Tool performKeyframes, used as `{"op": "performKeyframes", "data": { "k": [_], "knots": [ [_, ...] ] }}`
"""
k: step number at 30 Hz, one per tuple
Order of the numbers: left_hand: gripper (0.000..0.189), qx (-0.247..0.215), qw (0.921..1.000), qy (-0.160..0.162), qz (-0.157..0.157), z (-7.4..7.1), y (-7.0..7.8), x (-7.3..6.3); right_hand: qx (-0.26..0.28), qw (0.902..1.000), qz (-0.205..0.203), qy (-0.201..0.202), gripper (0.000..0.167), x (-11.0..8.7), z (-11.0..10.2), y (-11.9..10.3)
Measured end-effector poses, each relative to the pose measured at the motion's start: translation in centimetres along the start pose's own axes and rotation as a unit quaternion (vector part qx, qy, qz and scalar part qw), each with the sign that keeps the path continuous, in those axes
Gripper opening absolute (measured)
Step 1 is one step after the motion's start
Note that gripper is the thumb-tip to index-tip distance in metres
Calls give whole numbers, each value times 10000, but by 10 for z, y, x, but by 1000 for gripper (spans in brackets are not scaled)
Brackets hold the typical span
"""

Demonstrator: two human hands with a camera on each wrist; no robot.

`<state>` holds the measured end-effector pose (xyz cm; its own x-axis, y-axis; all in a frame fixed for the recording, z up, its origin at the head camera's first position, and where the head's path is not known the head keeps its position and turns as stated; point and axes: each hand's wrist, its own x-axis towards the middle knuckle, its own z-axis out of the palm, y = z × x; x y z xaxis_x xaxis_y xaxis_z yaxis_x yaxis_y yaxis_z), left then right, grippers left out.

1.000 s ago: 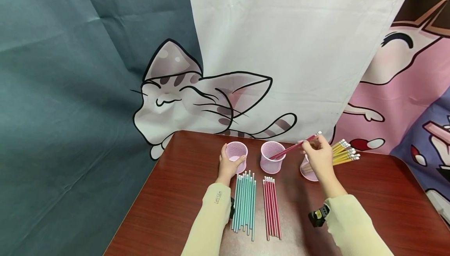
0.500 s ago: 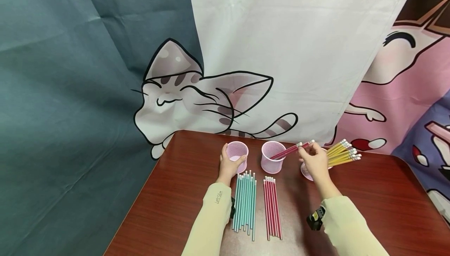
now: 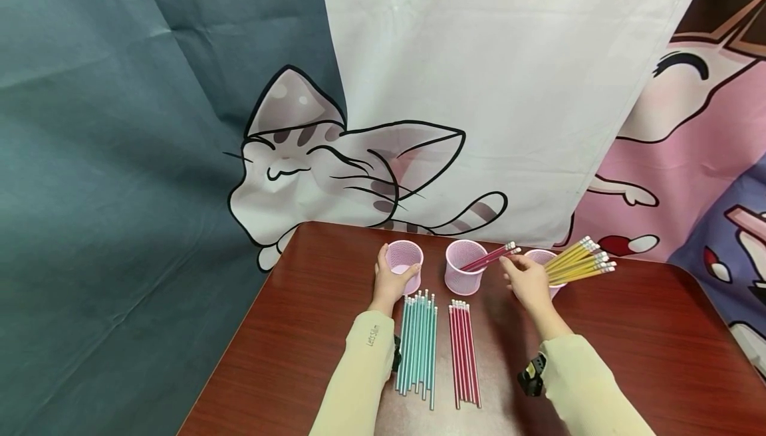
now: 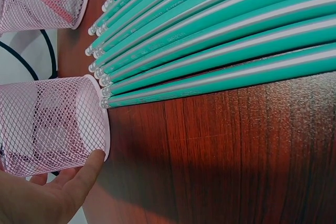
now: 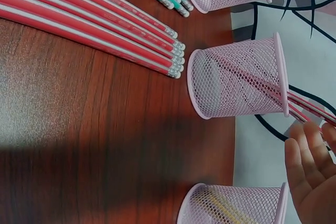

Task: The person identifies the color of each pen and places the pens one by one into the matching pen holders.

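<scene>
So we've got three pink mesh cups in a row near the far edge of the desk (image 3: 317, 316). Our left hand (image 3: 389, 286) has its grip wrapped round the left cup (image 3: 403, 248), coming in from about 8 o'clock, thumb across the near wall. We can see the cup's pale bottom inside.

At 3 o'clock from that stands the mid cup (image 3: 463, 282), with at least two red pencils (image 3: 489, 258) in it, eraser ends up, leaning over the rim toward 2 o'clock. Our right hand (image 3: 529, 284) is just past that rim on the 3 o'clock side, fingertips right by those erasers. Is the grip pinching one? Honestly, we can't tell; the fingers hide that bit, even in the right wrist view.

Further out at 3 o'clock, partly behind the right hand, there's the right cup (image 3: 540, 257), with a fan of yellow pencils (image 3: 577, 266) tipping out toward 2 o'clock.

Nearer us, two lots lie on the desk, erasers toward 12. The teal pencils (image 3: 417, 349) sit at 6 o'clock from the left cup, erasers just beside it, and the flat reds (image 3: 463, 354) at 6 o'clock from the mid cup. A black wrist cam (image 3: 530, 376) shows at 6 o'clock from the right hand, and a smiling cat (image 3: 287, 173) is printed on the backdrop (image 3: 509, 57), roughly 10 o'clock from the mid cup.
</scene>
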<state>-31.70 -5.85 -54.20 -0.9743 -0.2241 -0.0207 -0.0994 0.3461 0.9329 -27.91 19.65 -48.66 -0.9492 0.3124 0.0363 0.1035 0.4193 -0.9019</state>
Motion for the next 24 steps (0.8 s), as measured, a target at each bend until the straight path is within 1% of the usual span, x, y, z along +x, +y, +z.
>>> {"op": "performKeyframes", "data": {
  "k": [7, 13, 18, 24],
  "knots": [
    [91, -34, 10000, -21, -18, 0, 0, 0, -117, 9995, 120, -252, 35, -2, -3, 3],
    [90, -64, 10000, -30, -3, 0, 1, 0, -245, 9982, 161, -528, 37, -5, -3, 12],
    [90, -48, 10000, -55, -58, 0, 0, 0, -285, 9959, 234, -825, 33, -11, 1, 20],
    [90, 1, 9999, -74, -74, 1, 0, 0, -321, 9935, 62, -1092, 26, -20, 9, 34]
  ]
}}
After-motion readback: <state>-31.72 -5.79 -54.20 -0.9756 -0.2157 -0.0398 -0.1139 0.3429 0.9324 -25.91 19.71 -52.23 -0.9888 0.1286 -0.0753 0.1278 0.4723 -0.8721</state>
